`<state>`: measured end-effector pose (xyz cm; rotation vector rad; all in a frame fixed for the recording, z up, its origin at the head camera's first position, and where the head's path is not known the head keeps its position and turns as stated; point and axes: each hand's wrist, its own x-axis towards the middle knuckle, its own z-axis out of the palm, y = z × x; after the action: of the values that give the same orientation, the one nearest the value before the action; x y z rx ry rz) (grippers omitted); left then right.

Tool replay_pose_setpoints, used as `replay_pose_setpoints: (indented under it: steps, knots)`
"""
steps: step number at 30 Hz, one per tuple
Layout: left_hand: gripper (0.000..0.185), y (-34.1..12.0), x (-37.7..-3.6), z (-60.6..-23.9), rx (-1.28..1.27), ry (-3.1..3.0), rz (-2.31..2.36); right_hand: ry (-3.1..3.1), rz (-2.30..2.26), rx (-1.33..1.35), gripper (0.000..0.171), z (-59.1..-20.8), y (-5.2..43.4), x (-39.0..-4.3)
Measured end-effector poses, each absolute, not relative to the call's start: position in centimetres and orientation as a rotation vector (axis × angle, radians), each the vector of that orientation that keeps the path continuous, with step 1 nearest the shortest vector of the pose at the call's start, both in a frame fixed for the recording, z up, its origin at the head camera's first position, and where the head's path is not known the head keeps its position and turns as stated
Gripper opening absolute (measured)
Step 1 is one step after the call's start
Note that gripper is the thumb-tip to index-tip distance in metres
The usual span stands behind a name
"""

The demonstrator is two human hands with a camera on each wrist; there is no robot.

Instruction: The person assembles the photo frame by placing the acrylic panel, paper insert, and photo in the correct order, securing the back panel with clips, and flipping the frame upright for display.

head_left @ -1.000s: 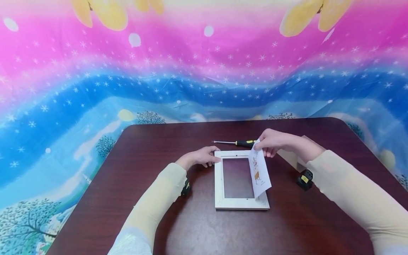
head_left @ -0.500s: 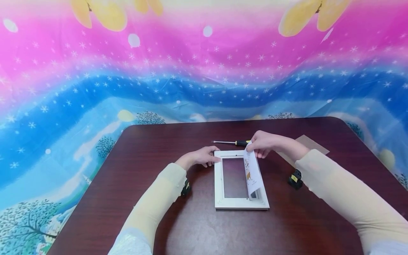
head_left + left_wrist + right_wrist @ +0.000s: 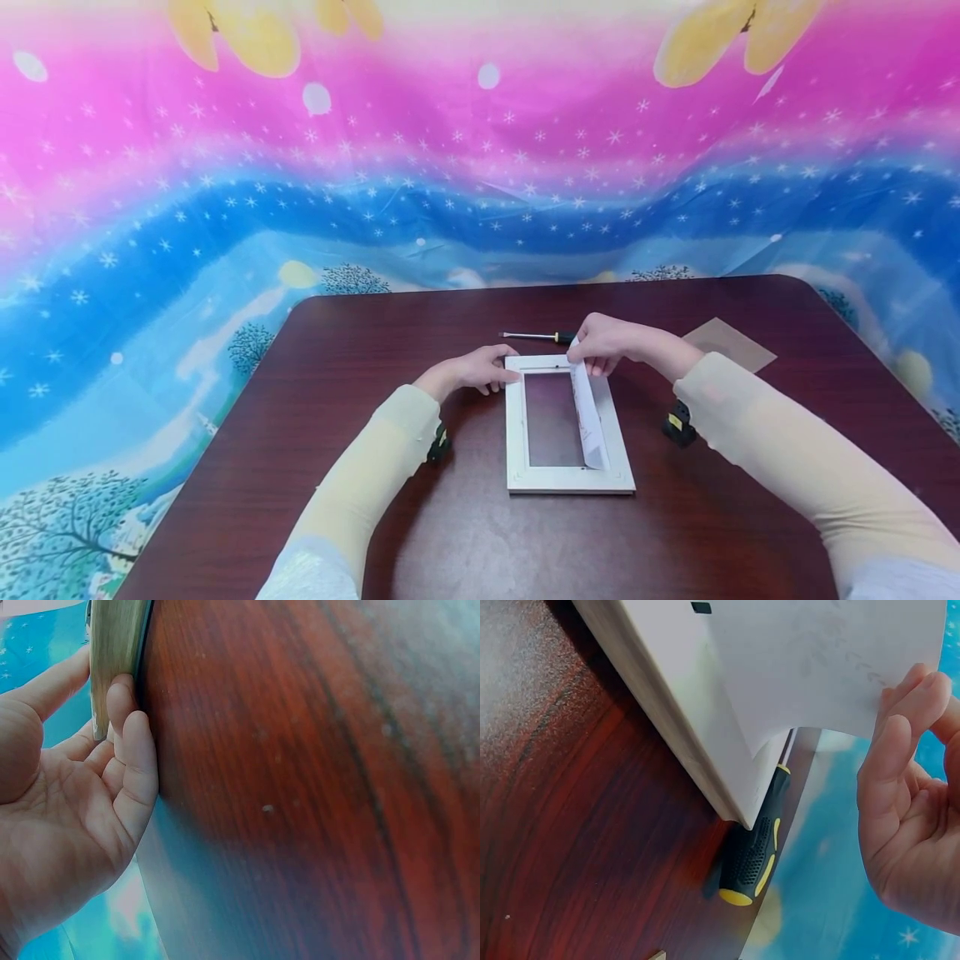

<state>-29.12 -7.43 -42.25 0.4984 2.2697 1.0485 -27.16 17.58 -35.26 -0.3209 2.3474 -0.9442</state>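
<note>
A white picture frame [image 3: 516,433] lies on the table with its opening showing. At its far left corner my left hand [image 3: 480,369] grips the edge, thumb on top; in the left wrist view the fingers of that hand [image 3: 90,787] curl against the frame's wooden side [image 3: 120,645]. My right hand [image 3: 606,343] pinches the top of a white printed sheet [image 3: 587,417], which stands tilted over the frame's right part. In the right wrist view the sheet [image 3: 817,667] bends, its lower edge against the frame [image 3: 682,727], and faint print shows through from its other side.
Behind the frame lies a screwdriver [image 3: 536,336] with a black and yellow handle [image 3: 754,859], partly hidden by the right hand. A flat brownish board [image 3: 731,343] rests on the table [image 3: 360,333] at the right. A patterned cloth [image 3: 480,167] hangs behind.
My right hand has moved left and slightly down with the sheet, which now stands more edge-on over the frame. More of the brownish board shows. The left hand has stayed at the corner.
</note>
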Motion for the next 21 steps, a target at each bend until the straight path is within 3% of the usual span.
replay_pose_setpoints:
  steps: [13,21]
  knots:
    - [0.046,-7.4,-28.8,-41.9,0.486,2.262,1.05,2.365,-0.961,-0.323,0.029,-36.3,17.3,-26.7]
    - [0.037,-7.5,-28.9,-42.0,0.479,2.216,1.115,2.365,-1.005,-0.305,0.03,-37.1,17.4,-26.6]
